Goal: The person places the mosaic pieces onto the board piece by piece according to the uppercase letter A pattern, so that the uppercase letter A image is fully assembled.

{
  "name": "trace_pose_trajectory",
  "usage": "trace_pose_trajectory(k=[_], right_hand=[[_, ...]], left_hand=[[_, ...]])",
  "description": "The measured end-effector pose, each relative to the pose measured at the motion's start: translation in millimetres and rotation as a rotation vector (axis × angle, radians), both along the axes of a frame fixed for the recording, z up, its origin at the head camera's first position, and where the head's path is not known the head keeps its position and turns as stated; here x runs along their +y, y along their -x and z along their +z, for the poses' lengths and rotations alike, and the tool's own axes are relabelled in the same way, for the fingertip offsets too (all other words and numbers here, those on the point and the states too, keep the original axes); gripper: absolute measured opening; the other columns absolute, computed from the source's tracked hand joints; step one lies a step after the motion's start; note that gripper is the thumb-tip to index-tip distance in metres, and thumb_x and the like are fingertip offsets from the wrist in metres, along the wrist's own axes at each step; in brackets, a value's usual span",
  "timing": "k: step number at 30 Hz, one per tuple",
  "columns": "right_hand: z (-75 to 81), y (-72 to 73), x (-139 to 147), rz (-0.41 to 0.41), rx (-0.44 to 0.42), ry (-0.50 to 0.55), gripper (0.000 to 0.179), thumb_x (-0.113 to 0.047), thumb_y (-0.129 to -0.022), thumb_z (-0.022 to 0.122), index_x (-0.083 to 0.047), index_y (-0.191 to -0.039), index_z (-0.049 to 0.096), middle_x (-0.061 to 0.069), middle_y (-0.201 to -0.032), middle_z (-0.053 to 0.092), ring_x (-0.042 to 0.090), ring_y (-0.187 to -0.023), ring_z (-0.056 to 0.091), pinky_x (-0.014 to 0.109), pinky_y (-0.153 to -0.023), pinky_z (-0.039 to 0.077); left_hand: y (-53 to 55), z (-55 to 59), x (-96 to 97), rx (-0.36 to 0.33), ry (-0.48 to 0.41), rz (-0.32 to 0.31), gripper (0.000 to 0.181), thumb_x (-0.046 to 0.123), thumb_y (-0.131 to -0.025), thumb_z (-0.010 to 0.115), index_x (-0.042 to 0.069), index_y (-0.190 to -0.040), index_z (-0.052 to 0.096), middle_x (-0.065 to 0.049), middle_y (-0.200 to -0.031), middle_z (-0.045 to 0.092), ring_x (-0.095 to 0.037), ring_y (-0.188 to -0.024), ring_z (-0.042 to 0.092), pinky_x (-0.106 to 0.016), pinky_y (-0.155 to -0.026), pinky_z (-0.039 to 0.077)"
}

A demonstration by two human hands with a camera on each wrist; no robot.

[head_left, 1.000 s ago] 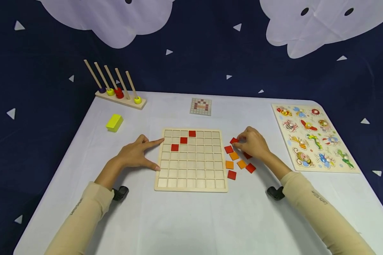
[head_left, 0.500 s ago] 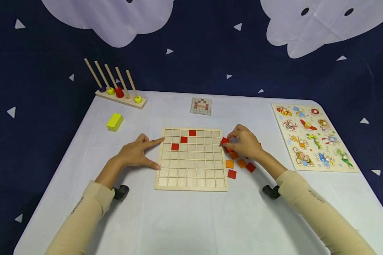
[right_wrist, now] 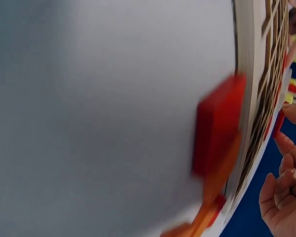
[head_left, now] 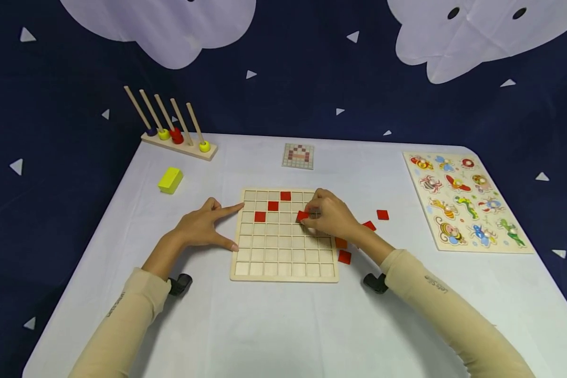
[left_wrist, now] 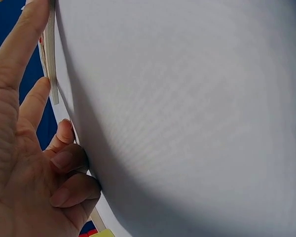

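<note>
A square wooden grid board point(head_left: 283, 270) lies mid-table, with red tiles point(head_left: 273, 206) in three of its cells along a diagonal. My left hand point(head_left: 199, 227) rests at the board's left edge, thumb and index finger straight and spread against it. In the left wrist view the other fingers of that hand point(left_wrist: 34, 158) bend toward the palm. My right hand point(head_left: 332, 215) pinches a red square tile point(head_left: 302, 216) over the right half of the grid. The right wrist view has the pinched tile point(right_wrist: 278, 123) between thumb and fingertip.
Loose red tiles point(head_left: 382, 214) and an orange tile point(head_left: 341, 243) lie right of the board, partly hidden by the right arm. Behind stands a small pattern card point(head_left: 297, 156). A yellow block point(head_left: 170, 180), a peg stacker point(head_left: 181, 148) and an insect puzzle board point(head_left: 468, 202) sit around.
My right hand has moved left from the loose tiles to above the grid, carrying a red tile. My left hand has stayed at the board's edge.
</note>
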State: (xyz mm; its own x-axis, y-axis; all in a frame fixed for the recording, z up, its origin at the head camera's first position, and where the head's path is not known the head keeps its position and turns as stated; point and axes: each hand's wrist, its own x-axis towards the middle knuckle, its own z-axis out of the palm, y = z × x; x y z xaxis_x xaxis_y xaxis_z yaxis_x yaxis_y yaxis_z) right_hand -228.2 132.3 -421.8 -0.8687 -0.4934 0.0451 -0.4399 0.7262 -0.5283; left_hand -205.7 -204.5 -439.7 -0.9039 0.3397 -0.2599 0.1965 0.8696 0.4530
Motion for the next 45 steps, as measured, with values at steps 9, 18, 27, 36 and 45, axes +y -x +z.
trace_pose_trajectory(k=[9,18,27,36,45], right_hand=[[-1.3,-6.9,-32.4,0.091,0.014,-0.031,0.023,-0.022,-0.08,0.082,-0.005,-0.094,0.077,0.0,-0.09,0.053,0.015,-0.086,0.049,0.03,-0.073,0.045],[3.4,-8.6,-60.4,0.166,0.066,-0.079,0.022,-0.024,-0.082,0.08,-0.006,-0.094,0.077,0.001,-0.091,0.054,0.016,-0.088,0.05,0.029,-0.076,0.047],[0.0,-7.7,-81.1,0.238,0.128,-0.138,0.018,-0.025,-0.085,0.078,-0.008,-0.091,0.077,0.0,-0.088,0.049,0.013,-0.081,0.045,0.024,-0.065,0.042],[-1.2,-9.5,-92.6,0.19,0.033,-0.107,0.016,-0.023,-0.085,0.079,-0.011,-0.084,0.068,0.002,-0.088,0.051,0.015,-0.08,0.047,0.027,-0.066,0.044],[2.3,-14.3,-81.7,0.136,0.02,-0.093,0.029,-0.032,-0.085,0.079,-0.009,-0.103,0.075,0.004,-0.096,0.055,0.016,-0.086,0.052,0.031,-0.074,0.048]], left_hand=[[0.6,0.8,0.0,0.0,0.012,-0.004,0.11,0.066,-0.059,0.085,0.034,-0.153,0.038,-0.006,-0.106,0.037,-0.021,-0.084,0.045,-0.03,-0.064,0.035],[1.0,2.5,-0.6,-0.003,0.021,-0.004,0.109,0.067,-0.059,0.085,0.036,-0.152,0.038,-0.006,-0.107,0.038,-0.021,-0.085,0.046,-0.031,-0.066,0.035],[1.0,2.9,-1.4,-0.003,0.019,-0.008,0.109,0.068,-0.059,0.084,0.038,-0.153,0.037,-0.006,-0.107,0.039,-0.022,-0.085,0.046,-0.031,-0.067,0.035],[1.2,4.1,0.3,0.016,0.026,-0.021,0.11,0.068,-0.058,0.085,0.037,-0.152,0.038,-0.005,-0.106,0.038,-0.021,-0.083,0.045,-0.031,-0.066,0.037],[0.8,1.6,-0.8,0.005,0.032,-0.014,0.11,0.068,-0.058,0.084,0.036,-0.153,0.037,-0.006,-0.107,0.038,-0.021,-0.084,0.045,-0.031,-0.066,0.036]])
